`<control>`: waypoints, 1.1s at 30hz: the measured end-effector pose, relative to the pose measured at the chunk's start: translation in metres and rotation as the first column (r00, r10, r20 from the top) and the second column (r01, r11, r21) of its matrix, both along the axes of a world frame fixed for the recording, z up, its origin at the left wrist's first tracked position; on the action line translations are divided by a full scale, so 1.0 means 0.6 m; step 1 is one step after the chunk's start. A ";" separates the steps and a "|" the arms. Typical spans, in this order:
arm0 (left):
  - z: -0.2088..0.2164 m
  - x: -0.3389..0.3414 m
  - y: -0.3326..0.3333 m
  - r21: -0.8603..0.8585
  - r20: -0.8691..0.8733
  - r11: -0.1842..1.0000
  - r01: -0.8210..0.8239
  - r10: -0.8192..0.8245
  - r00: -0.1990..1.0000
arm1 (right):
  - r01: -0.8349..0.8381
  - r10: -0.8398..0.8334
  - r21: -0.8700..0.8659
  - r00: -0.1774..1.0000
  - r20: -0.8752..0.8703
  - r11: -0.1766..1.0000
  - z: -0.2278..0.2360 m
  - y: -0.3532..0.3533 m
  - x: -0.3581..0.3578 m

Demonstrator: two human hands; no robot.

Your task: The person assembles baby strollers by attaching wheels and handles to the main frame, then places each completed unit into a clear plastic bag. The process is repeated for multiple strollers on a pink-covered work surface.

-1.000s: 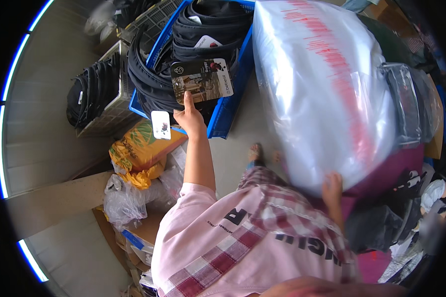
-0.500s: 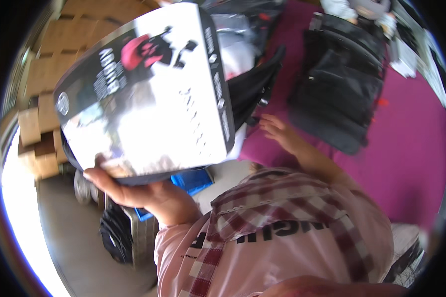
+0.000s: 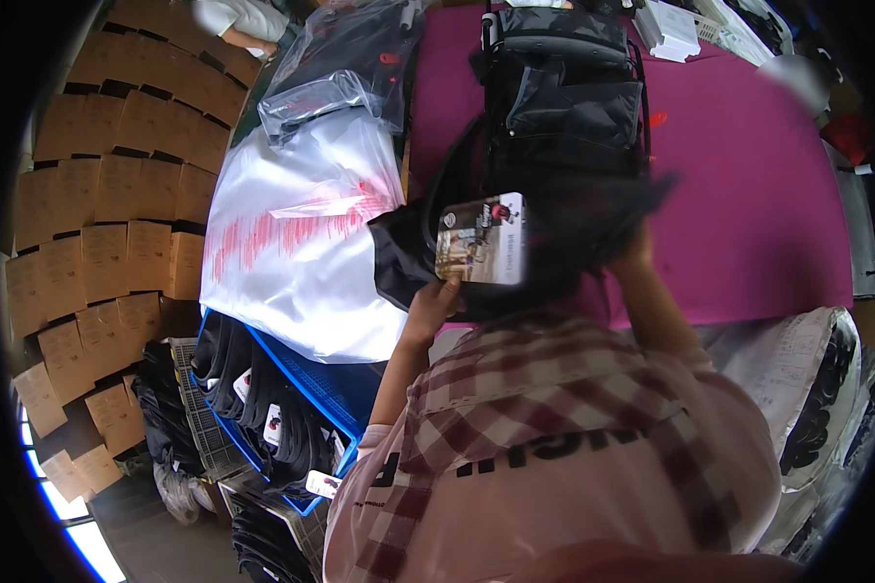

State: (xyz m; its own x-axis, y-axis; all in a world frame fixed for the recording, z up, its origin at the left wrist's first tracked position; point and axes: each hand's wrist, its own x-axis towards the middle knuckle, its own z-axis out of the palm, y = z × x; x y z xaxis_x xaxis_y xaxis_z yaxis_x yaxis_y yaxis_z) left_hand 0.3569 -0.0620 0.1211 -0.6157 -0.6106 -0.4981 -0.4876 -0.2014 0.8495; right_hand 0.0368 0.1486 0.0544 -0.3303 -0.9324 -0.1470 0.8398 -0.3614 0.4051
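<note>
My left hand [image 3: 432, 309] is closed on the near edge of a black fabric item [image 3: 399, 262], its thumb against a rounded printed card [image 3: 481, 240] fixed to that item. The card carries a photo and a small red-and-black picture. At the right side of the same black fabric is my right hand [image 3: 634, 251], gripping a loose, motion-blurred part of it; its fingers are mostly covered by the cloth. Just beyond my hands a black bag with pockets and a frame [image 3: 569, 107] lies on the purple-covered table [image 3: 749, 214], partly overlapped by the fabric.
A white plastic sack with red marks [image 3: 292, 223] lies left of my hands, below clear-wrapped black goods [image 3: 345, 68]. A blue crate [image 3: 311, 374] holds several black carded items. Cardboard boxes [image 3: 107, 194] stack at far left. Another person's arm [image 3: 243, 37] shows at the top left.
The carded fabric item has come down from close to my head to the table edge. My right hand, previously apart from it with fingers spread, is now on it. The view has shifted.
</note>
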 end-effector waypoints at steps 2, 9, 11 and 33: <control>-0.032 0.025 0.013 -0.062 -0.082 0.993 0.100 -0.105 0.991 | -0.010 -0.017 0.209 0.991 0.131 0.978 -0.070 0.062 0.018; -0.092 0.048 -0.065 -0.087 -0.054 0.918 -0.387 0.383 0.922 | 0.426 0.399 0.795 0.701 -0.591 0.431 0.060 0.030 0.129; -0.098 0.032 -0.082 -0.136 -0.041 0.923 -0.360 0.358 0.933 | 0.616 0.422 0.662 0.511 -0.748 0.428 0.079 -0.010 0.114; 0.205 0.032 -0.198 0.183 -0.773 0.851 -0.493 0.434 0.462 | 0.471 -0.109 0.137 0.459 -0.881 0.871 0.399 -0.022 -0.061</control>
State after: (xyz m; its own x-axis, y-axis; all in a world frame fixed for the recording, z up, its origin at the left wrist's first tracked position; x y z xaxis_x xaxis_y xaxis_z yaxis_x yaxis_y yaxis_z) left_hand 0.3758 -0.1809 0.2438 -0.3510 -0.9343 0.0620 0.5003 -0.1312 0.8559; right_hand 0.0005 0.1351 0.2938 -0.7015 -0.7061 0.0967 0.5208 -0.6005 -0.6068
